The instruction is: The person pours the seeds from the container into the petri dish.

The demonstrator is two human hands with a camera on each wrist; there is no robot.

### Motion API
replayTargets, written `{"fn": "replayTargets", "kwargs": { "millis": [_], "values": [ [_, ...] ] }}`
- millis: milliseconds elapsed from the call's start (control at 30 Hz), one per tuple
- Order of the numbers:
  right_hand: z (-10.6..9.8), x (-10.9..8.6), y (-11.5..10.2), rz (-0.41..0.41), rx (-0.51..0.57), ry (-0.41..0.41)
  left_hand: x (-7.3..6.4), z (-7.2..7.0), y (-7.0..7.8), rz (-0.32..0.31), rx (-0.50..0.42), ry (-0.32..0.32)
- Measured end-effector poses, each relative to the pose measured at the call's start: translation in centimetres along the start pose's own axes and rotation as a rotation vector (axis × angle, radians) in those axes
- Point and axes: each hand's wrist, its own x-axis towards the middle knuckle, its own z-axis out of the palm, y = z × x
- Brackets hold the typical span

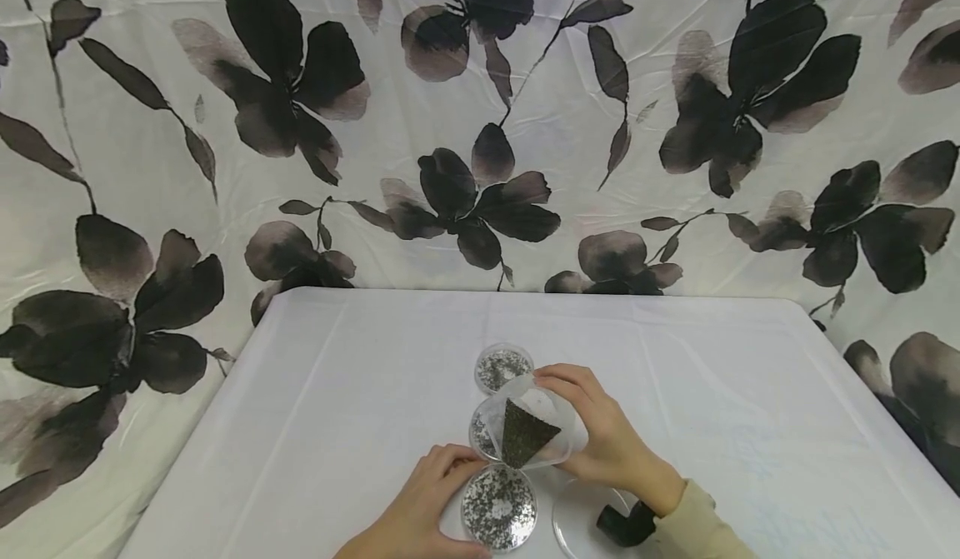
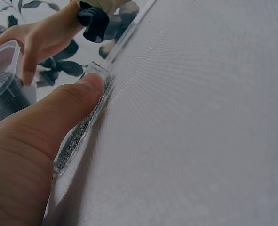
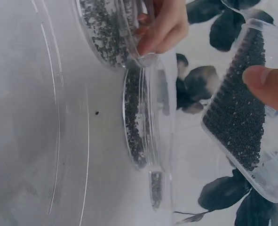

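My left hand (image 1: 429, 505) holds the rim of the nearest clear round dish (image 1: 499, 509), with thumb and fingers on either side; dark grains lie scattered in it. Its thumb presses the dish's edge (image 2: 82, 129) in the left wrist view. My right hand (image 1: 611, 438) grips a clear plastic tub (image 1: 558, 456), tilted, its dark grains (image 3: 237, 108) gathered toward one corner. In the head view that corner points toward the nearest dish. Beneath the tub, a second grain-strewn dish (image 1: 481, 436) is partly hidden. A third dish (image 1: 501, 367) sits farthest back.
A clear round rim (image 1: 558, 534), of a lid or dish, lies right of the nearest dish, partly under the right wrist. A black device (image 1: 626, 526) is on that wrist. White cloth (image 1: 337, 392) covers the table; a floral sheet (image 1: 465, 109) hangs behind.
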Motion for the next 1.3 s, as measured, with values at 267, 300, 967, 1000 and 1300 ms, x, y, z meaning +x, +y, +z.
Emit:
{"fn": "replayTargets", "kwargs": {
  "millis": [267,300,967,1000,1300],
  "values": [
    [-1.9,0.2,0.0,0.262,0.083,0.078,0.1,-0.1,0.0,-0.016,-0.023,-0.017],
    [-2.2,0.4,-0.1,0.297,0.101,0.09,0.1,-0.1,0.0,-0.007,-0.015,-0.013],
    [-6.6,-6.3,6.9,0.953,0.314,0.253,0.1,-0.1,-0.1,-0.02,-0.035,-0.024],
    [-6.8,-6.7,7.2,0.97,0.306,0.253,0.1,-0.1,-0.1,-0.011,-0.03,-0.019],
    [-7.4,-9.5,9.1,1.075,0.418,0.259,-0.1,0.2,-0.3,0.039,-0.002,0.015]
  ]
}}
